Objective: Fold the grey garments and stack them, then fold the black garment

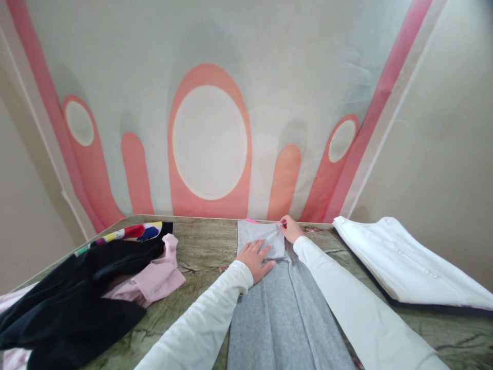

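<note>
Clock refs are taken from the grey garment's middle.

8-9 o'clock: black garment (77,298) in a loose heap at the surface's left edge. A multicolour piece (134,232) lies along the heap's far side. A pink garment (157,277) sticks out from under the heap on its right, crumpled and touching it.

Surface (204,246): green, marbled, bare strip between the pink garment and the grey one.

Centre: grey garment (285,318) lies flat and lengthwise, running 6 to 12 o'clock. Its far end is turned back as a lighter folded flap (262,234), with pink trim (252,221) showing at the flap's far edge.

Left grip (254,259): open, palm flat, fingers spread. It presses on the flap's near edge at about 11 o'clock. White sleeve (208,318) runs in from 7 o'clock.

Right grip (290,228): thumb and fingers pinched closed on the flap's far right corner, at 12-1 o'clock. Its arm, also in white, lies across the grey garment's right side.

2-3 o'clock: white garment (400,262), folded flat, well apart from the grey one. It sits on a dark layer (442,308), only the edge of which shows; can't tell what it is.

12 o'clock, behind the surface: wall (210,141) with pink arches and pale ovals.
</note>
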A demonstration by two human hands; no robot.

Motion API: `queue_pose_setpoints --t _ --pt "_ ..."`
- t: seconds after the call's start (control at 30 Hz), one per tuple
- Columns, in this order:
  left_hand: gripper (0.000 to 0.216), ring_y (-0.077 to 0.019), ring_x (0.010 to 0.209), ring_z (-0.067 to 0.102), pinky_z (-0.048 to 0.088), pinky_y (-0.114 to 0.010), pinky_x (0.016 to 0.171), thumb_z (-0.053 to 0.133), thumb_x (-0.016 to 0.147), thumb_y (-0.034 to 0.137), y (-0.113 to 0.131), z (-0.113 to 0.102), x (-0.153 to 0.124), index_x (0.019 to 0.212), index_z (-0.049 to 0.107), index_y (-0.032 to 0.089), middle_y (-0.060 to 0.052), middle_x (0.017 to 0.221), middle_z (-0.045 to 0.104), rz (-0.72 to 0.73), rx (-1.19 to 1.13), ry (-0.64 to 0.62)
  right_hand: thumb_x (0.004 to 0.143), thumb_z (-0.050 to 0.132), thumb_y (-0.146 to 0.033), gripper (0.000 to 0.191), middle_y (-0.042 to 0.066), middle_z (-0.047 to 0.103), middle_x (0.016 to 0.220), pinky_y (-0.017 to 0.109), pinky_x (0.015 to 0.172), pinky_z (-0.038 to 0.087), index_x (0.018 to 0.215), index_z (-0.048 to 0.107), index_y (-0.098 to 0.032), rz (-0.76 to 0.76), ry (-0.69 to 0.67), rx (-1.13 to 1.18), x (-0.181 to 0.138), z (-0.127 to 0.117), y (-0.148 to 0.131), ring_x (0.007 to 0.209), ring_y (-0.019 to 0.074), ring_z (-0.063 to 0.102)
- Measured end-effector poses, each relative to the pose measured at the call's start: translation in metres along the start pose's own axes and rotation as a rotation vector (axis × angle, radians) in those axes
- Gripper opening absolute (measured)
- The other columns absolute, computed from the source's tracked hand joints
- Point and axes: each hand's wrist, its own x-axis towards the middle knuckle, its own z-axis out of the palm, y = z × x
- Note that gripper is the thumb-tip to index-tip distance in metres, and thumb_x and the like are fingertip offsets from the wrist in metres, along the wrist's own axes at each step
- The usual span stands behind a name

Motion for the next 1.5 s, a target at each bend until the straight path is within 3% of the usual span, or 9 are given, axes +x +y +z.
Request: queue_pose_setpoints --t 0.3,0.5,0.63,0.73,0.87,1.07,1.23,1.37,1.5 --pt "0.057 -0.0269 0.126 0.026 0.022 -0.046 0.099 0.032 0.083 0.056 0.000 0.000 0.001 0.129 0.036 0.023 -0.011 0.138 0.030 0.013 0.008 -0.006 0.070 0.050 -0.013 0.023 0.010 0.053 0.097 0.035 0.088 0.036 0.092 0.055 -0.015 -0.074 0.063 -0.094 -0.009 -0.011 -0.021 0.095 0.0204 0.050" --pt "0.058 -0.0271 0.126 0.026 0.021 -0.046 0.099 0.031 0.083 0.057 -0.001 0.000 0.002 0.129 0.035 0.022 -0.012 0.138 0.029 0.020 0.012 -0.011 0.085 0.035 -0.020 0.033 0.007 0.053 0.118 0.030 0.097 0.030 0.112 0.053 -0.017 -0.462 -0.305 -0.049 -0.017 -0.001 -0.046 0.112 0.0150 0.044" --pt "0.059 -0.0266 0.126 0.026 0.021 -0.046 0.099 0.030 0.083 0.057 -0.001 0.002 0.001 0.131 0.032 0.023 -0.011 0.139 0.029 0.021 0.013 0.000 0.088 0.031 -0.036 0.044 0.007 0.039 0.134 0.039 0.102 0.023 0.127 0.041 -0.020 -0.380 -0.431 -0.164 -0.023 0.006 -0.042 0.124 0.0190 0.032" --pt "0.059 -0.0266 0.126 0.025 0.021 -0.046 0.099 0.028 0.083 0.058 -0.002 0.004 0.001 0.131 0.033 0.023 -0.011 0.139 0.029 0.022 0.015 -0.004 0.087 0.029 -0.046 0.052 0.007 0.031 0.139 0.047 0.103 0.015 0.131 0.035 -0.021 -0.261 -0.433 -0.248 -0.022 0.003 -0.036 0.128 0.0229 0.023" --pt "0.060 -0.0261 0.127 0.025 0.020 -0.045 0.100 0.028 0.082 0.059 -0.002 0.004 0.001 0.130 0.034 0.024 -0.010 0.139 0.028 0.018 0.016 -0.014 0.087 0.029 -0.046 0.054 0.007 0.026 0.140 0.049 0.104 0.010 0.133 0.031 -0.018 -0.167 -0.384 -0.286 -0.023 -0.006 -0.034 0.130 0.0243 0.017" --pt "0.061 -0.0267 0.126 0.025 0.020 -0.045 0.100 0.030 0.082 0.059 -0.001 0.005 0.003 0.130 0.034 0.022 -0.010 0.139 0.027 0.015 0.024 -0.011 0.090 0.024 -0.042 0.050 0.007 0.027 0.140 0.045 0.104 0.018 0.134 0.030 -0.020 -0.291 -0.457 -0.064 -0.056 -0.036 -0.042 0.129 0.0212 0.019" --pt "0.060 -0.0260 0.126 0.025 0.020 -0.044 0.100 0.030 0.082 0.058 0.001 0.003 0.002 0.130 0.034 0.021 -0.010 0.138 0.029 0.012 0.023 -0.003 0.083 0.045 -0.040 0.045 0.007 0.040 0.133 0.039 0.101 0.030 0.125 0.044 -0.022 -0.504 -0.435 0.086 -0.089 -0.067 -0.049 0.122 0.0200 0.035" --pt "0.061 -0.0250 0.125 0.028 0.022 -0.041 0.101 0.036 0.081 0.055 0.001 0.000 0.003 0.129 0.034 0.018 -0.010 0.136 0.033 0.000 -0.001 0.007 0.083 0.047 -0.030 0.030 0.006 0.058 0.114 0.037 0.094 0.038 0.110 0.058 -0.023 -0.515 -0.350 0.088 -0.101 -0.070 -0.046 0.108 0.0186 0.050" --pt "0.053 -0.0235 0.120 0.034 0.026 -0.038 0.100 0.044 0.079 0.044 0.000 -0.001 0.004 0.125 0.039 0.017 -0.010 0.130 0.040 0.005 -0.034 0.044 0.084 0.043 -0.025 0.028 0.006 0.061 0.109 0.035 0.093 0.041 0.106 0.061 -0.021 -0.519 -0.313 0.075 -0.104 -0.064 -0.043 0.104 0.0173 0.053"
